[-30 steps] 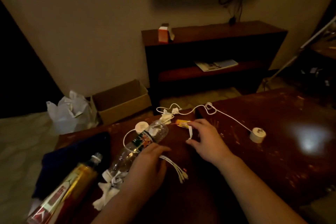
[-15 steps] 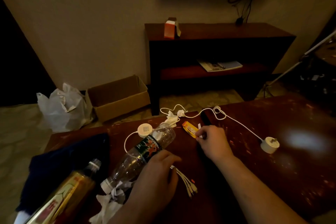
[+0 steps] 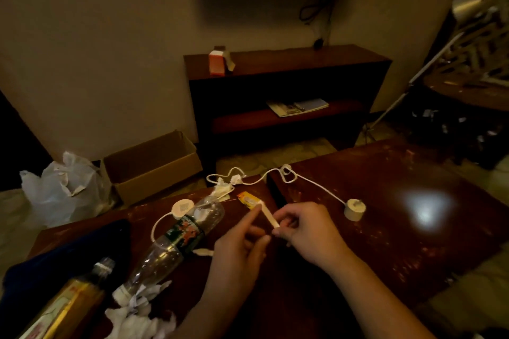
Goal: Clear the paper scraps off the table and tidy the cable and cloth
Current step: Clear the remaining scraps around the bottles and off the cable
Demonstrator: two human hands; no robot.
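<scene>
My right hand (image 3: 308, 231) pinches the lower end of a thin white paper strip (image 3: 267, 215) above the dark wooden table (image 3: 385, 228). My left hand (image 3: 237, 253) reaches up with its index finger touching the strip's upper end. A small yellow wrapper (image 3: 247, 199) lies just beyond the strip. A white cable (image 3: 314, 183) runs across the far edge to a round white plug (image 3: 354, 209). Crumpled white paper scraps (image 3: 137, 316) lie near the front left, and another scrap (image 3: 223, 189) sits at the far edge. A dark blue cloth (image 3: 63, 259) lies at the left.
An empty clear plastic bottle (image 3: 176, 239) lies on its side, with a round white disc (image 3: 182, 208) on a cord beside it. A yellow-labelled bottle (image 3: 66, 308) lies at the front left. On the floor beyond are a cardboard box (image 3: 154, 165) and a white plastic bag (image 3: 63, 190).
My right hand lifted the paper strip off the table. My left hand left the bottle's side and came up to touch the strip. The camera view tilted up a little.
</scene>
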